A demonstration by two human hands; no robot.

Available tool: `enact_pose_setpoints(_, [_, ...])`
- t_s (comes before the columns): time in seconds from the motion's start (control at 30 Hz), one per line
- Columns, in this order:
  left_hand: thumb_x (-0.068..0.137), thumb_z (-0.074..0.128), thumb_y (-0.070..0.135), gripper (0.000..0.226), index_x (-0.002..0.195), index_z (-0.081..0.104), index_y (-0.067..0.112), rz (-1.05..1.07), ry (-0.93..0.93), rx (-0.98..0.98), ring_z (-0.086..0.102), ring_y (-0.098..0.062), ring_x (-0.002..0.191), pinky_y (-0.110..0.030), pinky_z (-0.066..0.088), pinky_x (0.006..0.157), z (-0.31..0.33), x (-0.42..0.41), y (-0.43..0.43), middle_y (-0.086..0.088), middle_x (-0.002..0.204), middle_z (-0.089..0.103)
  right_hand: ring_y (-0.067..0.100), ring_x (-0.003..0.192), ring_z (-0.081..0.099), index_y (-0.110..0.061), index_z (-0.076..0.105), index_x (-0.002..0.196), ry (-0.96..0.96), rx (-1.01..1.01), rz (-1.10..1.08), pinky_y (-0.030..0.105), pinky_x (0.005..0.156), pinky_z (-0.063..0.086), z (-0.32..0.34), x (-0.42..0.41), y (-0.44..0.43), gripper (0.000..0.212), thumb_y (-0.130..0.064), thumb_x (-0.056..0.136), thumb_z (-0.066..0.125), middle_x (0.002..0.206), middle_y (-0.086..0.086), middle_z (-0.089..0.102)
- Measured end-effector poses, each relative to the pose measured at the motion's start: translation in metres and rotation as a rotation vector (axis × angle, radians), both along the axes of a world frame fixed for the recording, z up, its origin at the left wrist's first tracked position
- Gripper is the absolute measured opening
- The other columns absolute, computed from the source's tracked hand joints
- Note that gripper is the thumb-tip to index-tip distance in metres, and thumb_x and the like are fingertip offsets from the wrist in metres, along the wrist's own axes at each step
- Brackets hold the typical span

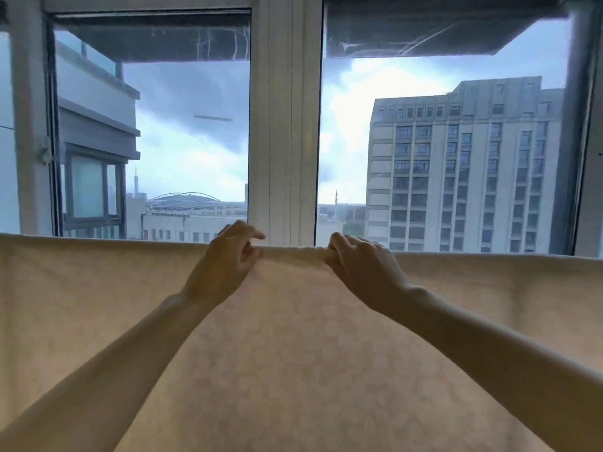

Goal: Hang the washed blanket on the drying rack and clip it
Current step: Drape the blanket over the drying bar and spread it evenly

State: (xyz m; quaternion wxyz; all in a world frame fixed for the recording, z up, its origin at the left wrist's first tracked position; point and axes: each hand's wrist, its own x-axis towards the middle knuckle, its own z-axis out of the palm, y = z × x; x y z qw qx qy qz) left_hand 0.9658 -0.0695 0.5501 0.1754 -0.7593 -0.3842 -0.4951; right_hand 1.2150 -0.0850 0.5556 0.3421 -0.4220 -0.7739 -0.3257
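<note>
A pale cream blanket [300,353] with a faint pattern hangs across the whole width of the view, its top fold running level just below the window sill. The rack bar under that fold is hidden by the cloth. My left hand [228,259] is at the top edge near the middle, fingers curled, thumb and fingertips pinching the fold. My right hand [359,262] is a short way to the right, its fingers curled round the same top edge. No clip shows in either hand.
Right behind the blanket stands a large window with a white centre frame [287,125]. Through the glass I see tall buildings and a cloudy sky. A dark window frame post [574,141] rises at the right.
</note>
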Motion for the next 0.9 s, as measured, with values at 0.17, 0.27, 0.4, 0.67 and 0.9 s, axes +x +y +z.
enact_pose_setpoints(0.17, [0.097, 0.053, 0.029, 0.033, 0.124, 0.063, 0.013, 0.1, 0.164, -0.178, 0.054, -0.014, 0.112, -0.026, 0.041, 0.095, 0.007, -0.071, 0.02, -0.001, 0.121, 0.064, 0.02, 0.072, 0.062, -0.017, 0.048, 0.095, 0.037, 0.016, 0.007, 0.039, 0.073, 0.053, -0.006, -0.041, 0.005, 0.015, -0.031, 0.097, 0.051, 0.082, 0.001, 0.063])
enact_pose_setpoints(0.27, [0.096, 0.051, 0.034, 0.035, 0.124, 0.063, 0.016, 0.132, 0.159, -0.268, 0.059, -0.011, 0.102, -0.019, 0.043, 0.084, 0.009, -0.114, 0.022, -0.001, 0.118, 0.067, 0.017, 0.07, 0.062, -0.017, 0.049, 0.095, 0.064, 0.02, 0.027, 0.038, 0.075, 0.053, -0.008, -0.064, 0.01, 0.015, -0.032, 0.098, 0.049, 0.082, 0.0, 0.064])
enact_pose_setpoints(0.4, [0.091, 0.062, 0.024, 0.03, 0.119, 0.067, 0.016, 0.102, 0.095, -0.244, 0.059, -0.004, 0.098, -0.009, 0.037, 0.082, 0.009, -0.144, 0.023, 0.0, 0.114, 0.069, 0.014, 0.065, 0.06, -0.016, 0.051, 0.094, 0.084, 0.003, 0.065, 0.032, 0.074, 0.052, -0.008, -0.094, 0.018, 0.017, -0.033, 0.098, 0.05, 0.078, -0.003, 0.064])
enact_pose_setpoints(0.67, [0.089, 0.065, 0.022, 0.012, 0.087, 0.07, 0.011, 0.216, 0.135, 0.097, 0.063, -0.015, 0.069, -0.028, 0.051, 0.063, -0.005, -0.147, 0.021, 0.001, 0.081, 0.068, 0.01, 0.05, 0.045, -0.016, 0.047, 0.094, 0.109, 0.003, 0.083, 0.038, 0.077, 0.048, -0.01, -0.132, 0.029, 0.007, -0.014, 0.097, 0.053, 0.061, -0.005, 0.051])
enact_pose_setpoints(0.9, [0.085, 0.068, 0.012, 0.002, 0.085, 0.067, 0.011, 0.234, 0.158, 0.153, 0.062, -0.016, 0.074, -0.023, 0.046, 0.067, -0.041, -0.145, 0.017, 0.0, 0.081, 0.066, 0.017, 0.072, 0.056, -0.012, 0.05, 0.093, -0.048, 0.06, 0.099, 0.041, 0.081, 0.045, -0.023, -0.127, 0.03, 0.02, 0.004, 0.085, 0.059, 0.084, 0.002, 0.058])
